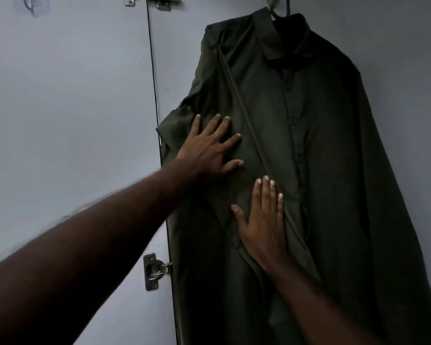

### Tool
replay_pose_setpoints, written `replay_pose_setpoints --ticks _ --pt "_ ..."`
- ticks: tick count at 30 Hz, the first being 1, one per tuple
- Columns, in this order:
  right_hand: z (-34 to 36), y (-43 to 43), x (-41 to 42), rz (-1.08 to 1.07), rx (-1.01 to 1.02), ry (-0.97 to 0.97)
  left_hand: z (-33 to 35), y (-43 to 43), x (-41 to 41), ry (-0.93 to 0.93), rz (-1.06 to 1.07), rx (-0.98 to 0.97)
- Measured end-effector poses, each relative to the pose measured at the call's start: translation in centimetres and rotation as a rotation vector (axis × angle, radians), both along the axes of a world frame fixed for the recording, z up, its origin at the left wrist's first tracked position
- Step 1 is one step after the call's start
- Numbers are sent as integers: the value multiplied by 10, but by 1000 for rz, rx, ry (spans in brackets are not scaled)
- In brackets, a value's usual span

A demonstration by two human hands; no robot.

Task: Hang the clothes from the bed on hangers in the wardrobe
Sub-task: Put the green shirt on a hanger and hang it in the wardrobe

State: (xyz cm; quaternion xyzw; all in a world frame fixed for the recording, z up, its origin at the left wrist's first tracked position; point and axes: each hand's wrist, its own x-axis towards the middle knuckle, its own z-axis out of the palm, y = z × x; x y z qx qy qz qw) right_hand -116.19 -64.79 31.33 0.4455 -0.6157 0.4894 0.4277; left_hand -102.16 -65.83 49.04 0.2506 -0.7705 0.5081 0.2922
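A dark olive-green button shirt [316, 135] hangs on a hanger [280, 11] whose dark hook shows at the top, against a pale wardrobe door. My left hand [209, 148] lies flat with fingers spread on the shirt's left chest panel. Lower down, my right hand [261, 225] presses flat on the shirt's front, fingers straight and pointing up. A sleeve or fold crosses the shirt diagonally between the two hands. The hanger's shoulders are hidden under the fabric.
Pale wardrobe panels [67, 108] fill the left side, with a dark gap [153, 70] between two doors. A metal hinge [153, 271] sits low beside the shirt's edge, and more metal fittings [163, 3] show at the top. A clear adhesive hook [31, 5] is at the upper left.
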Motion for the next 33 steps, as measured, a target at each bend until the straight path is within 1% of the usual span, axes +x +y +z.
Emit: replay_pose_setpoints --ticks 3,6,8,9,11,13,15,16,18,21,26,28,30,32,33 --pt "-44 -2 -28 -15 22 46 -9 -22 3 -13 -79 -69" --pt "-63 4 -45 -46 39 17 -15 -28 -1 -48 -93 -136" --pt "-51 7 -36 -59 -9 -20 -16 -30 -3 -42 -106 -156" --pt "-38 8 -27 -37 -53 -5 -16 -32 -4 -34 -115 -168" --pt "-5 7 -1 91 -111 101 -16 -34 -4 -30 -138 -188" --pt "24 3 17 202 -91 223 -15 -36 -3 -41 -168 -189" --pt "41 -3 16 193 -60 273 -17 -36 -3 -41 -199 -195" --pt "45 -6 9 167 -49 248 -17 -37 -2 -35 -201 -201" --pt "39 -7 -9 114 -46 116 -20 -39 -2 -24 -187 -210" --pt "4 -2 -20 45 -53 -93 -26 -39 0 -10 -185 -204" --pt "-100 5 -24 -19 41 -134 -30 -36 0 -16 -166 -168" --pt "-122 9 -35 -20 60 -179 -32 -34 2 -34 -155 -149" --pt "-121 12 -39 -12 49 -241 -31 -30 3 -43 -155 -135" --pt "-98 13 -34 7 4 -290 -23 -21 1 -29 -170 -151" --pt "-80 11 -29 26 -23 -272 -15 -17 -2 -16 -184 -167"
